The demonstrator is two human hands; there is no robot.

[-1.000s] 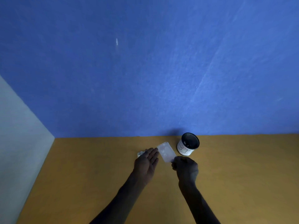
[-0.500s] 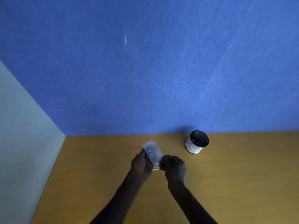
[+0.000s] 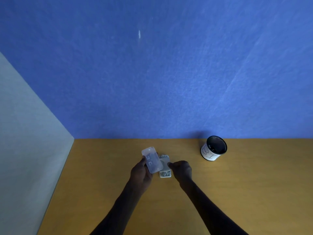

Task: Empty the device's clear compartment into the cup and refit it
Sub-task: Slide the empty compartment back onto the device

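My left hand (image 3: 141, 173) holds the clear compartment (image 3: 152, 159), a rounded see-through plastic shell, tilted just above the table. Right beside it the small grey-white device (image 3: 165, 170) lies flat on the wooden table (image 3: 237, 192). My right hand (image 3: 182, 168) rests at the device's right edge with its fingertips curled against it. The cup (image 3: 213, 150), black mesh inside with a white paper label, stands upright near the wall to the right, well apart from both hands.
A blue wall (image 3: 152, 73) rises straight behind the table's far edge. A pale grey panel (image 3: 25, 133) closes off the left side. Bare tabletop lies to the right of the cup and in front of my forearms.
The clear compartment went from near the cup, in my right hand, over to my left hand beside the device. My right hand let go of it and now touches the device.
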